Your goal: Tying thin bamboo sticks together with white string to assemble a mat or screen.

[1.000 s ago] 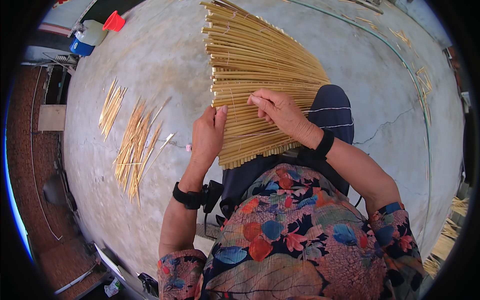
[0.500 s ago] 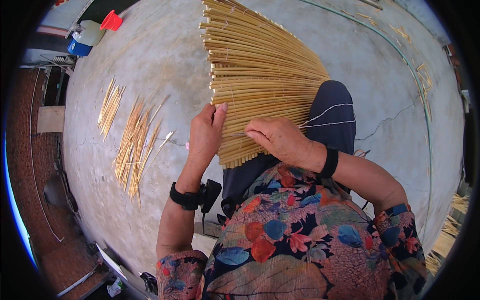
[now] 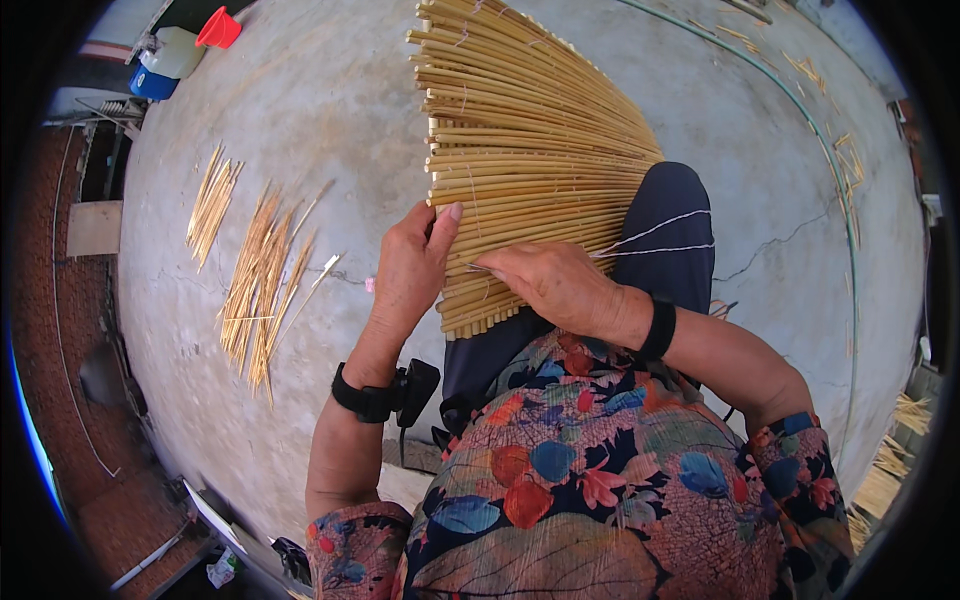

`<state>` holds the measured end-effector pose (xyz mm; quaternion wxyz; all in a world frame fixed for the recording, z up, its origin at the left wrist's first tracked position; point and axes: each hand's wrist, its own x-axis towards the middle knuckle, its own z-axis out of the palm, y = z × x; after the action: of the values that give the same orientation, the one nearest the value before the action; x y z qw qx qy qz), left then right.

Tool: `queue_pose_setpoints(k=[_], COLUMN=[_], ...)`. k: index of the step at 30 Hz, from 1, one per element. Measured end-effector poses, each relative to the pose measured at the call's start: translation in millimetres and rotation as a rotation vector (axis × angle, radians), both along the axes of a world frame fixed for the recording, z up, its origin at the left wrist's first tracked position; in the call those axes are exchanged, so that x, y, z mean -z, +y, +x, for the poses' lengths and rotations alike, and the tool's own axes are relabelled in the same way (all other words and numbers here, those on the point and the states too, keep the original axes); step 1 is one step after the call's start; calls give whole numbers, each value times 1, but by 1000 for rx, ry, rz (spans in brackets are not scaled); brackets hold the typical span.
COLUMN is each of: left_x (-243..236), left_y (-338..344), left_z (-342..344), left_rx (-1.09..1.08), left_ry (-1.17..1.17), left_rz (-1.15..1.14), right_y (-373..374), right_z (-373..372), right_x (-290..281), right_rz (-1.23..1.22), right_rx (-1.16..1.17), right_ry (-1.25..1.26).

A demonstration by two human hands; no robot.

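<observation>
A mat of pale yellow reed stalks [image 3: 540, 140], bound side by side with thin thread, lies across my lap and fans out away from me. My left hand [image 3: 415, 255] grips its left edge, the thumb on top and the fingers tucked beneath. Over the near stalks, my right hand [image 3: 555, 280] pinches a thin needle [image 3: 474, 268], mostly hidden by the fingertips. White thread [image 3: 665, 222] trails from under that hand and loops over my dark-trousered knee [image 3: 668, 195].
Loose thin stalks [image 3: 250, 285] lie in bunches on the concrete floor to the left. A red bucket [image 3: 219, 28] stands beside a pale jug [image 3: 175, 52] at the far left. A green hose [image 3: 800, 105] curves along the right, with more stalks [image 3: 880, 490] beyond it.
My right hand has slid slightly left, its fingertips closer to my left hand. The left hand keeps its hold on the mat's edge. The whole view has shifted a little.
</observation>
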<state>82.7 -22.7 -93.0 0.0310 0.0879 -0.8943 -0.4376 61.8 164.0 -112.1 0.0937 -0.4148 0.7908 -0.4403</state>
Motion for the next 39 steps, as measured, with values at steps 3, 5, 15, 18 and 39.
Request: queue_pose_setpoints(k=[3, 5, 15, 18, 39], left_x=[4, 3, -4, -6, -11], left_y=[-3, -4, -2, -1, 3], left_z=[-1, -1, -2, -2, -2], left_rx=[6, 14, 21, 16, -4], left_ry=[-1, -22, -51, -74, -104], left_rz=[54, 50, 67, 76, 141], right_y=[0, 0, 1, 1, 1], right_z=[-1, -1, -3, -4, -8], right_x=[-1, 0, -2, -3, -8], right_rz=[27, 43, 37, 41, 75], right_rx=[-13, -20, -39, -50, -70], right_ry=[-15, -22, -25, -35, -133])
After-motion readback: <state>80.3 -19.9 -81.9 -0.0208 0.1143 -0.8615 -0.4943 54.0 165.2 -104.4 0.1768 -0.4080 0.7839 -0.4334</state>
